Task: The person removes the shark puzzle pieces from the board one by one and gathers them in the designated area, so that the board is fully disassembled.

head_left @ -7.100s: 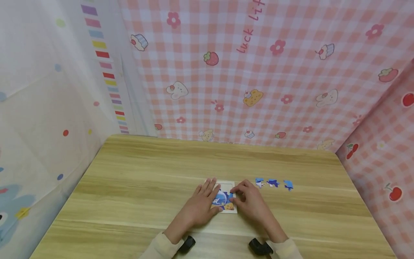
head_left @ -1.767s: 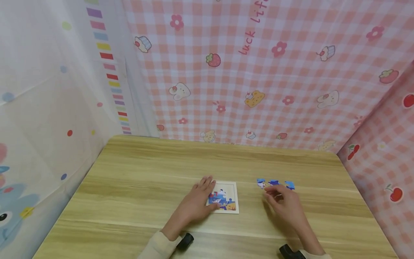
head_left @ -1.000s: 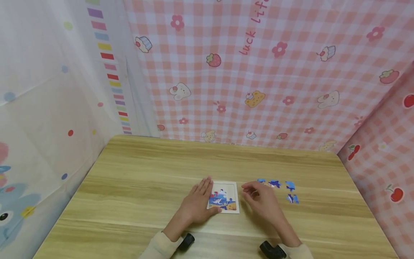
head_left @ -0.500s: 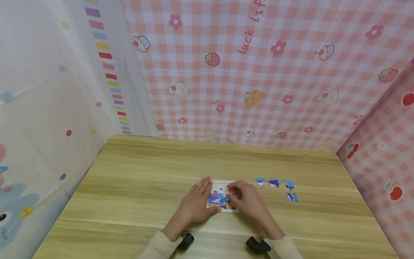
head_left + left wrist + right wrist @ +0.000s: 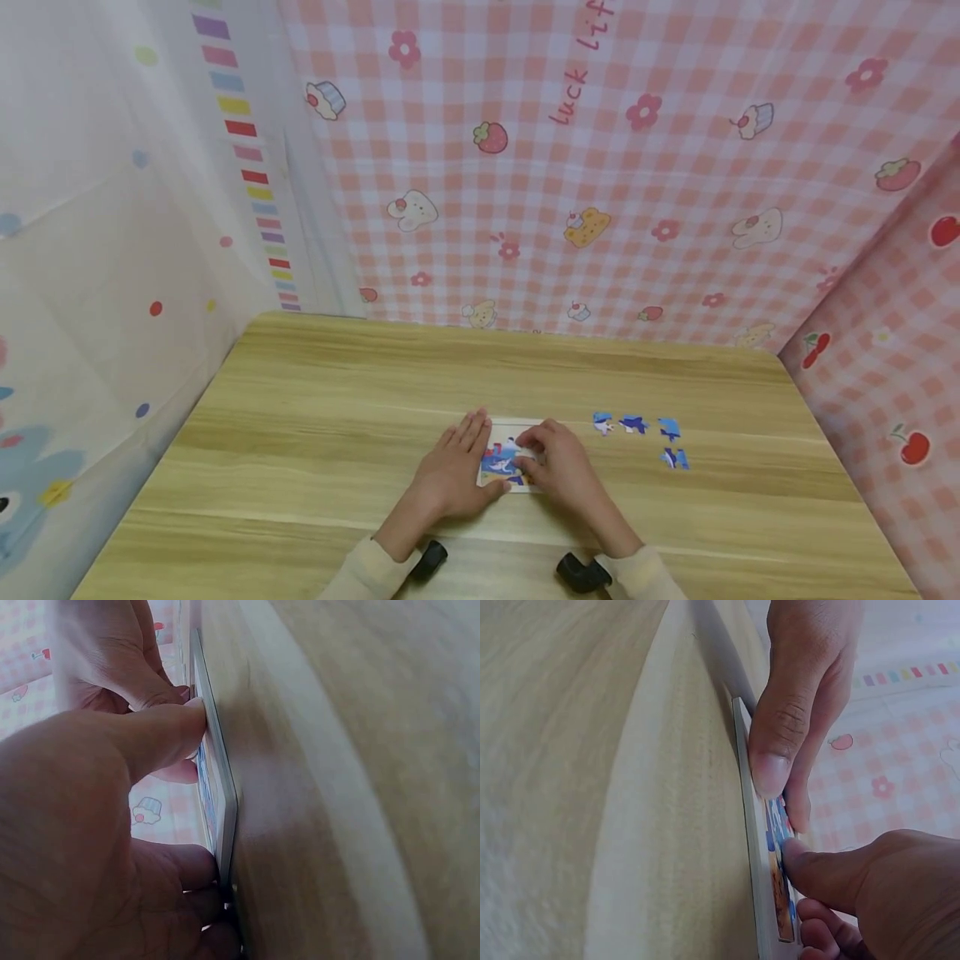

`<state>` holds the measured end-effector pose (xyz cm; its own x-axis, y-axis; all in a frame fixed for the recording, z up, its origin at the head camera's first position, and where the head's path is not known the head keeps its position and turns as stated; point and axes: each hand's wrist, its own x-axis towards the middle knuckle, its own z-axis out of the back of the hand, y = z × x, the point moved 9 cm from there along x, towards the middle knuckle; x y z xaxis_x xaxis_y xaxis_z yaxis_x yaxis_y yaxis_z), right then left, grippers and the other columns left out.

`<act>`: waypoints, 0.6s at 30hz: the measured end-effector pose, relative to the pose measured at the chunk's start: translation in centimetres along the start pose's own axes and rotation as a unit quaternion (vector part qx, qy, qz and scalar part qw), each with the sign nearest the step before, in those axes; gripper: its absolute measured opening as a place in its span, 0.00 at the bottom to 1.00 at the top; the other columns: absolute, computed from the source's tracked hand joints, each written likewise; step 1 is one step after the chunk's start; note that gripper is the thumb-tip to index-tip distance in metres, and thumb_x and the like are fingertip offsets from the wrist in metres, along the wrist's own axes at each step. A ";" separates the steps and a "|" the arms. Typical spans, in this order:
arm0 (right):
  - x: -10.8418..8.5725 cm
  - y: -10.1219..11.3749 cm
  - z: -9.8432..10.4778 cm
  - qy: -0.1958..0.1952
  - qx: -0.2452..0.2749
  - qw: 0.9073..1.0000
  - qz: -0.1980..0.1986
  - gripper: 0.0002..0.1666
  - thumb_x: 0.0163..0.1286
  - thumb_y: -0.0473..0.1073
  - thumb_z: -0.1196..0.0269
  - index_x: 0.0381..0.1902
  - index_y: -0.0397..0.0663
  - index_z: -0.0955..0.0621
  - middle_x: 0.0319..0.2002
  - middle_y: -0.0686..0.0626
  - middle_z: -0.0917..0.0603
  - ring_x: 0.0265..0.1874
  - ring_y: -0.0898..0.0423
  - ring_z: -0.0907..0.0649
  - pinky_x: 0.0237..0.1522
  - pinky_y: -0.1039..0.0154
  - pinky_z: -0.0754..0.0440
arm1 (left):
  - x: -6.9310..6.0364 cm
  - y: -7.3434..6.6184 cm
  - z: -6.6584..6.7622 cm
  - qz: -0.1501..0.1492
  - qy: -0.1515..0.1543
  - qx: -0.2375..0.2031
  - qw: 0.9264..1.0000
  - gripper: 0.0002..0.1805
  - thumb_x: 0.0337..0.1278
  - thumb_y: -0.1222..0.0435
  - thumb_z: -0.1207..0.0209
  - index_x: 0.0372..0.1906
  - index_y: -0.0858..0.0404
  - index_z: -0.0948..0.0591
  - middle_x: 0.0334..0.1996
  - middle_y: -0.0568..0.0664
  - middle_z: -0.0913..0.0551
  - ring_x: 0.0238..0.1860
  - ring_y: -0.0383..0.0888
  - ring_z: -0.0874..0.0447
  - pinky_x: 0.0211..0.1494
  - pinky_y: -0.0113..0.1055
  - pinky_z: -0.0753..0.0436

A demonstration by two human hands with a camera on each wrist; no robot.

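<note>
A white-bordered puzzle tray lies on the table, partly filled with blue, red and orange pieces. My left hand rests along its left side, fingers extended, the thumb on the lower border; the right wrist view shows that thumb pressing the tray. Over the puzzle's middle, my right hand has thumb and index finger pinched at a puzzle piece, its other fingers curled. The right thumb shows under the left one in the left wrist view. Fingers hide much of the puzzle's right side.
To the right of the tray lie several loose pieces: a blue and white one, a dark blue one, a light blue one and another below. Behind the wooden table hangs a pink checked cloth.
My right hand has moved left from beside the loose pieces onto the puzzle. A fourth loose piece lies below the other three, unlike in the oldest frame. My left hand has stayed on the tray.
</note>
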<state>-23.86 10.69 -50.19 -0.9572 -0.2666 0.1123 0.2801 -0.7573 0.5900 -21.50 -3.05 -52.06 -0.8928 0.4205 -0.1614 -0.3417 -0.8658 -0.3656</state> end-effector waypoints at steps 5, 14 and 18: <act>0.1 0.0 0.0 -0.001 -0.004 1.000 0.002 0.10 0.61 0.41 0.24 0.39 0.48 0.13 0.35 0.56 0.20 0.35 0.61 0.23 0.41 0.62 0.20 | 0.0 0.0 -0.1 -0.002 -0.007 0.009 1.000 0.51 0.68 0.38 0.47 0.82 0.67 0.47 0.84 0.57 0.54 0.85 0.53 0.56 0.86 0.50 0.47; 0.2 0.2 -0.1 0.003 0.014 1.000 0.000 0.10 0.62 0.39 0.25 0.39 0.49 0.16 0.36 0.56 0.18 0.38 0.61 0.21 0.43 0.63 0.18 | -0.1 0.1 0.0 -0.004 -0.011 0.013 1.000 0.51 0.69 0.38 0.48 0.82 0.67 0.48 0.84 0.57 0.54 0.85 0.52 0.56 0.86 0.49 0.47; 0.2 -0.1 0.0 0.002 0.041 0.999 -0.012 0.11 0.61 0.37 0.24 0.38 0.50 0.17 0.34 0.55 0.17 0.33 0.61 0.22 0.37 0.68 0.20 | -0.1 -0.1 0.1 -0.007 -0.008 0.013 1.000 0.50 0.69 0.38 0.49 0.82 0.67 0.48 0.84 0.57 0.55 0.85 0.52 0.56 0.86 0.50 0.48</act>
<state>-24.05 10.67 -50.24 -0.9633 -0.2513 0.0946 0.2501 -0.7118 0.6564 -21.40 -3.06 -51.97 -0.8928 0.4276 -0.1416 -0.3607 -0.8670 -0.3438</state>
